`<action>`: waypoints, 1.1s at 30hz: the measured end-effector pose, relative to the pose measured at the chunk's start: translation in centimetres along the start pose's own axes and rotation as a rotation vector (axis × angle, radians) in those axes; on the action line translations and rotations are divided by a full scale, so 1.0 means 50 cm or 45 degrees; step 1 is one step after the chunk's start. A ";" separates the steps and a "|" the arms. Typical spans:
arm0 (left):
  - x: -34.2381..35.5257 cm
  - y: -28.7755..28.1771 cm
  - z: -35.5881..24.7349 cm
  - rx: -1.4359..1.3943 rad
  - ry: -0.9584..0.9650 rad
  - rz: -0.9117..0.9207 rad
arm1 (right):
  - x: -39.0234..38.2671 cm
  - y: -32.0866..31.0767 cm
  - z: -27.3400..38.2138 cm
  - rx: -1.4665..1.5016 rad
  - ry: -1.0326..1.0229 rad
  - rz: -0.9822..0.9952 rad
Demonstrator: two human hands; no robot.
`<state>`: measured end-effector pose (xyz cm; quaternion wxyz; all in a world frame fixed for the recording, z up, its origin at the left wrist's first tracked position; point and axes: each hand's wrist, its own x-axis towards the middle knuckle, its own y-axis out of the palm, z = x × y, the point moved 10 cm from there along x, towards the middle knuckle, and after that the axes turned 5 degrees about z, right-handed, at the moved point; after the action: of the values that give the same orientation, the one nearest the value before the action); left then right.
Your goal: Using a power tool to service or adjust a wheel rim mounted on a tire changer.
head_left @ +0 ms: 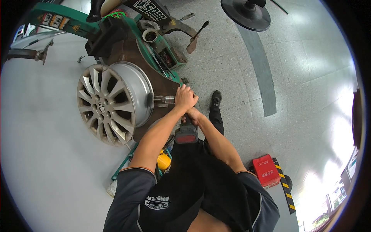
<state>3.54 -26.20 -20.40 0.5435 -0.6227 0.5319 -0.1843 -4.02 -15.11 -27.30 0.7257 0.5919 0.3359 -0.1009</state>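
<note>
Head view: left grip (186, 98) and right grip (193, 115) hold cordless drill (186, 133) at alloy wheel (104, 104); looks mid-job, remainder unclear.

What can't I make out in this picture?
- Power tool, middle: head view, hidden by left hand and right hand.
- Its tip: head view, too small to tell if it touches the wheel.
- Wheel's inner side: head view, turned away behind its own barrel.
- Black disc: head view, cut off by upper edge.
</note>
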 end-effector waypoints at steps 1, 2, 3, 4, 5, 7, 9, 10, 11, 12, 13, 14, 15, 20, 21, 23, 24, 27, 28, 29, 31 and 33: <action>0.002 0.001 -0.002 -0.002 0.002 -0.001 | 0.002 -0.005 0.004 -0.020 -0.017 -0.002; 0.004 -0.002 -0.005 0.003 0.008 -0.025 | 0.003 -0.009 0.007 -0.040 -0.034 -0.004; 0.005 -0.005 -0.008 0.009 0.014 -0.048 | 0.003 -0.014 0.007 -0.041 -0.036 -0.007; 0.004 -0.005 -0.008 0.009 0.013 -0.049 | 0.004 -0.014 0.004 -0.032 -0.022 -0.004; 0.004 -0.003 -0.003 -0.005 -0.016 -0.039 | 0.006 -0.015 0.001 -0.023 -0.008 -0.002; 0.000 0.000 0.003 -0.019 -0.047 -0.029 | 0.003 -0.013 -0.001 -0.023 -0.014 0.007; -0.005 0.006 0.005 -0.013 -0.049 -0.002 | 0.001 -0.006 -0.003 -0.022 -0.017 0.017; -0.005 0.007 0.003 -0.016 -0.046 -0.001 | 0.001 -0.011 -0.009 -0.007 0.006 0.004; -0.005 0.009 0.000 -0.013 -0.046 0.004 | 0.000 -0.016 -0.015 0.009 0.030 -0.008; -0.004 0.011 -0.002 -0.010 -0.046 0.010 | 0.000 -0.021 -0.015 0.009 0.029 -0.012; -0.006 0.012 0.002 -0.009 -0.049 0.010 | 0.001 -0.017 -0.016 0.013 0.032 0.001; -0.006 0.013 0.004 0.005 -0.047 0.007 | 0.002 -0.013 -0.018 0.017 0.035 0.014; -0.007 0.013 0.006 0.018 -0.045 0.004 | 0.003 -0.011 -0.018 0.016 0.037 0.016; -0.001 0.019 0.003 0.012 -0.040 0.016 | 0.004 -0.021 -0.018 0.031 0.052 0.008; 0.001 0.022 0.003 0.018 -0.037 0.028 | 0.005 -0.020 -0.017 0.030 0.052 0.008; 0.004 0.026 0.010 0.029 -0.042 0.023 | 0.007 -0.011 -0.009 0.026 0.040 0.037; 0.006 0.027 0.015 0.038 -0.047 0.020 | 0.007 -0.007 -0.008 0.024 0.039 0.039; 0.008 0.028 0.015 0.050 -0.057 0.032 | 0.006 -0.008 0.000 -0.006 0.037 0.029; 0.010 0.028 0.013 0.048 -0.054 0.032 | 0.006 -0.013 -0.003 0.016 0.050 0.017; 0.012 0.029 0.012 0.041 -0.060 0.036 | 0.007 -0.019 -0.006 0.037 0.063 0.005; 0.016 0.029 0.012 0.035 -0.066 0.042 | 0.011 -0.026 -0.005 0.027 0.071 -0.002; 0.020 0.034 0.012 0.052 -0.069 0.084 | 0.014 -0.032 -0.004 0.020 0.080 -0.008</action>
<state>3.59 -26.52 -22.46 0.5762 -0.5983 0.5333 -0.1602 -4.44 -15.21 -28.98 0.7098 0.5995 0.3595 -0.0870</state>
